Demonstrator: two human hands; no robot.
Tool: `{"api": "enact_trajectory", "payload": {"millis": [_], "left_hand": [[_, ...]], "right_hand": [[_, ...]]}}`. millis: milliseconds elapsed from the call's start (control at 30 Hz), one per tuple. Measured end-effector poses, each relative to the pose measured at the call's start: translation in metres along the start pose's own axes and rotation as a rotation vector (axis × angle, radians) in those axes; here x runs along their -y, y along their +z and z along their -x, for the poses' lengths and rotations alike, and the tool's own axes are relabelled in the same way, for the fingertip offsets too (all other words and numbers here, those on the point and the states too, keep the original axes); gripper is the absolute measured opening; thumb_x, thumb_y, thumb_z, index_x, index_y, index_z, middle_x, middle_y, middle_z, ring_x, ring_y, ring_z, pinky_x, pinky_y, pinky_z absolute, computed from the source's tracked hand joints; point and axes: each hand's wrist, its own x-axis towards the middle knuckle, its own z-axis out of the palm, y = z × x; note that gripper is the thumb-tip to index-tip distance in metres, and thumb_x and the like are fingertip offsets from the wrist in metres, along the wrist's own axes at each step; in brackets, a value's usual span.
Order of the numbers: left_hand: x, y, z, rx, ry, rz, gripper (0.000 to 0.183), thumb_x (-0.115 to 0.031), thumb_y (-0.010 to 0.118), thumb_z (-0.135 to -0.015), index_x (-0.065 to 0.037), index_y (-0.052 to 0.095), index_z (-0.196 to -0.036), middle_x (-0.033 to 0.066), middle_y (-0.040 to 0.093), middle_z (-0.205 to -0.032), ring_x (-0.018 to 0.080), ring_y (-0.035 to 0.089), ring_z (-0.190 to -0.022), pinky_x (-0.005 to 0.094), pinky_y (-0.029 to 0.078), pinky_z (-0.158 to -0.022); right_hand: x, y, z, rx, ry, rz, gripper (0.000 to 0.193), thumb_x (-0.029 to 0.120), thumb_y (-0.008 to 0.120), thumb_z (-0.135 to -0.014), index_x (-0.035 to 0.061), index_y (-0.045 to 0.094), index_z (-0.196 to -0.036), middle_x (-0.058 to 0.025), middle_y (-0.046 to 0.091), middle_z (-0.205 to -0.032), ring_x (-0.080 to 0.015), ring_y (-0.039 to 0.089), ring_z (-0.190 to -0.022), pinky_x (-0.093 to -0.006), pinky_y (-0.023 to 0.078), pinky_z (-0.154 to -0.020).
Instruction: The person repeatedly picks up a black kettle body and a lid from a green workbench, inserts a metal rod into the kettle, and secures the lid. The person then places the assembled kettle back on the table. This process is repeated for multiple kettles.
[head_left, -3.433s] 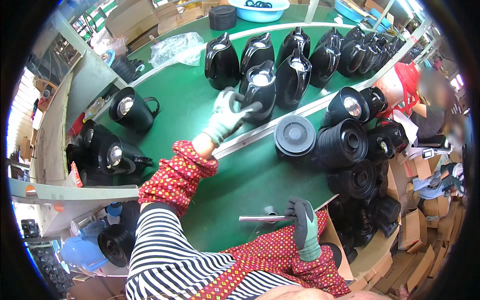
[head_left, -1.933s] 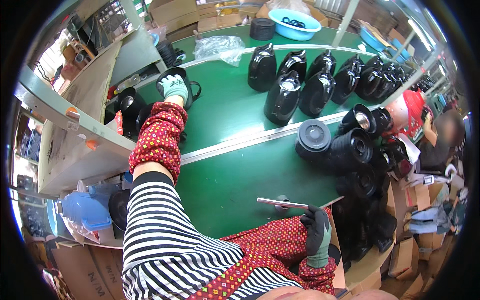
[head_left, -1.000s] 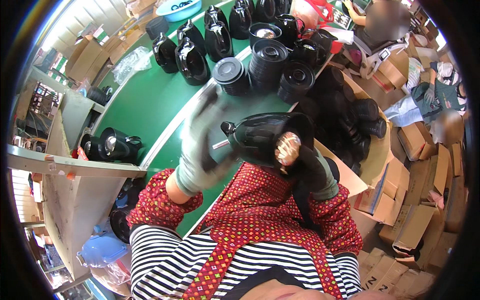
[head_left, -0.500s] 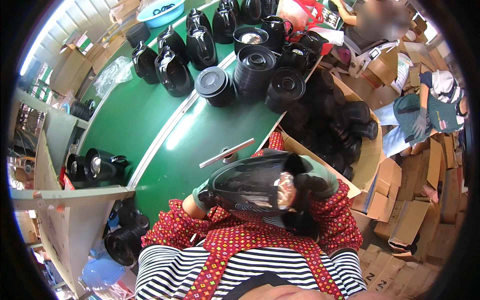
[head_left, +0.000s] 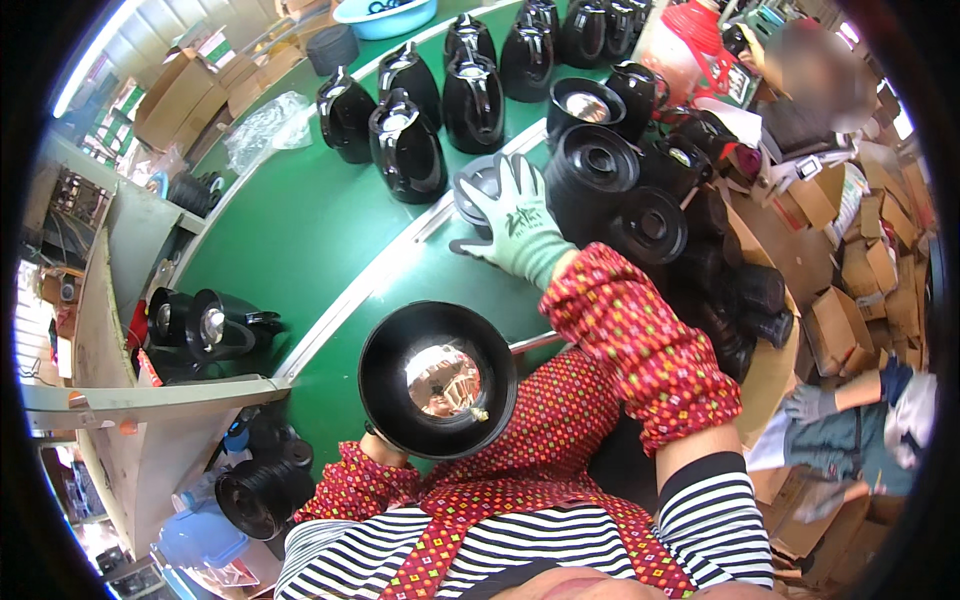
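A black jug body is tilted so that its wide round opening points up at me, with a shiny mirrored liner inside. My left hand grips it from below and behind; most of the fingers are hidden. My right hand, in a pale green glove with grey fingertips, reaches forward across the green table. Its fingers are spread over a stack of round dark discs and touch the top one. Beside that stack stands a taller pile of black rings.
Several black jugs stand along the far side of the green table. More jug bodies lie at the left edge. An open carton of black parts is at my right. A co-worker is beyond it.
The jug body has turned from lying sideways to opening upward and shifted left. My right hand has left it and reached forward to the disc stack. The view has shifted slightly.
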Motion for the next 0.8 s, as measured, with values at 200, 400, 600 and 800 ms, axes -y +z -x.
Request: {"api": "enact_trajectory", "payload": {"millis": [200, 400, 600, 800], "left_hand": [[0.006, -0.019, 0.003, -0.053, 0.025, -0.171, 0.058, -0.019, 0.062, -0.107, 0.000, 0.044, -0.158, 0.0133, 0.055, -0.156, 0.0247, 0.057, -0.138, 0.0400, 0.047, -0.118], [0.009, -0.010, 0.003, -0.062, 0.122, -0.280, 0.055, -0.021, 0.059, -0.108, 0.000, 0.046, -0.158, 0.0130, 0.056, -0.156, 0.0257, 0.057, -0.139, 0.0401, 0.046, -0.119], [0.012, 0.024, -0.019, -0.009, -0.010, 0.558, 0.057, -0.022, 0.062, -0.106, -0.001, 0.045, -0.157, 0.0158, 0.053, -0.157, 0.0267, 0.055, -0.142, 0.0423, 0.044, -0.121], [0.012, 0.042, -0.017, 0.265, 0.168, 0.414, 0.060, -0.016, 0.064, -0.106, -0.002, 0.041, -0.160, 0.0158, 0.050, -0.160, 0.0272, 0.054, -0.142, 0.0442, 0.046, -0.121]], "right_hand": [[-0.017, 0.038, -0.051, 0.206, 0.161, 0.139, 0.090, 0.073, 0.068, -0.085, 0.0309, 0.045, -0.161, -0.0346, 0.031, -0.163, -0.0567, 0.033, -0.144, -0.0673, 0.022, -0.119], [0.015, -0.025, 0.003, -0.155, 0.080, -0.320, 0.073, 0.041, 0.076, -0.090, 0.0188, 0.053, -0.156, -0.0224, 0.050, -0.148, -0.0445, 0.046, -0.135, -0.0532, 0.037, -0.115], [0.049, -0.108, 0.138, -0.070, 0.009, -0.772, 0.091, 0.059, 0.071, -0.091, 0.0067, 0.046, -0.161, -0.0257, 0.043, -0.158, -0.0448, 0.041, -0.141, -0.0535, 0.030, -0.120], [0.063, -0.134, 0.207, -0.118, 0.159, -0.833, 0.094, 0.064, 0.068, -0.091, 0.0041, 0.045, -0.161, -0.0243, 0.043, -0.159, -0.0443, 0.039, -0.144, -0.0525, 0.026, -0.122]]}}
